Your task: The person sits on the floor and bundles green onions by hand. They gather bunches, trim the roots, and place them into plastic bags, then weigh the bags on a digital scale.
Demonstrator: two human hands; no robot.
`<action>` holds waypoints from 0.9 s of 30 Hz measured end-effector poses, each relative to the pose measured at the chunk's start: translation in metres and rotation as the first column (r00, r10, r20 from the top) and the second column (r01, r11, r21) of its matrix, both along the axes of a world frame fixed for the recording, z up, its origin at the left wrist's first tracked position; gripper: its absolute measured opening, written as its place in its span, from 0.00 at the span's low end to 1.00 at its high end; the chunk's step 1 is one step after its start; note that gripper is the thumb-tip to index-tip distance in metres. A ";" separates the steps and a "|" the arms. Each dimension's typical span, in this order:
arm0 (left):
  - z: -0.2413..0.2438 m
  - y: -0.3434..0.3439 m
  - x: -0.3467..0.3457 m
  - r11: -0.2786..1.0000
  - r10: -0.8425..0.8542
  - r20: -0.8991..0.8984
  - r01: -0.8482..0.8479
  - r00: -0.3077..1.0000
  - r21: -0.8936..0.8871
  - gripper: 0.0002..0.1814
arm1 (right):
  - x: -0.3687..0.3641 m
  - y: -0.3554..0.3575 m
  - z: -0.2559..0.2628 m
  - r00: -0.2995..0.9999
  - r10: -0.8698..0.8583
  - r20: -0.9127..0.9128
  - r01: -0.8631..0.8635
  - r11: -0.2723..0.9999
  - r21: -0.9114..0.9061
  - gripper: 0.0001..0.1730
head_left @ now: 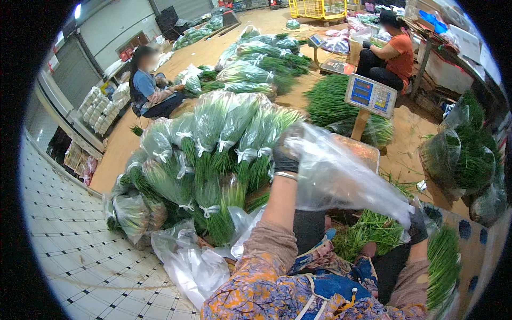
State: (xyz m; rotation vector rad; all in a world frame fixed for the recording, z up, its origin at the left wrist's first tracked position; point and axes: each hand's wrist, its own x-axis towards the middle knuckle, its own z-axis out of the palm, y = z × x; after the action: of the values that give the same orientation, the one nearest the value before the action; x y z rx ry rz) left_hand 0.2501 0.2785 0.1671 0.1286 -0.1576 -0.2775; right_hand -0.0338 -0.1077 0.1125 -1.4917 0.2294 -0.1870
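A clear plastic bag [340, 172] is stretched slantwise before me, with no greens visible inside. My left hand [287, 150], in a dark glove, grips its upper left end near the bagged greens. At the lower right, my gloved right hand [418, 227] pinches the bag's other end. Partly behind the bag is a digital platform scale, its display head [371, 96] on a post and its reddish pan [358, 150] below. Loose green stalks [368, 232] lie by my feet. A bundle of long green leaves [443, 260], probably chives, rests beside my right arm.
Tied bags of greens [212, 132] are piled at left, and more [256, 64] lie beyond. Loose plastic bags [196, 260] lie by my left side. Upright bagged greens [460, 156] stand at right. Two people [150, 86] [390, 52] sit working farther off.
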 end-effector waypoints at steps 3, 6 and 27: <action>-0.042 0.013 0.018 0.984 0.166 -0.215 -0.178 0.962 -0.033 0.14 | 0.013 0.050 0.024 0.929 -0.268 0.255 0.178 0.928 0.326 0.26; -0.041 0.001 0.021 0.994 0.101 -0.354 -0.107 0.930 0.002 0.14 | 0.023 -0.056 -0.060 0.906 -0.368 0.210 0.216 0.827 0.519 0.22; -0.041 -0.014 -0.014 -0.487 -0.228 0.529 -0.567 0.817 0.665 0.24 | 0.089 -0.062 0.050 0.938 -0.331 0.099 0.279 0.894 0.350 0.16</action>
State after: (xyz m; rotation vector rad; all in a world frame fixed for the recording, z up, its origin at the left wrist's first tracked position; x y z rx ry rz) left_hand 0.2364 0.2648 0.1263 2.2944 -0.3540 0.1859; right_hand 0.0549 -0.1701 0.1621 -1.0922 0.3514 -0.4951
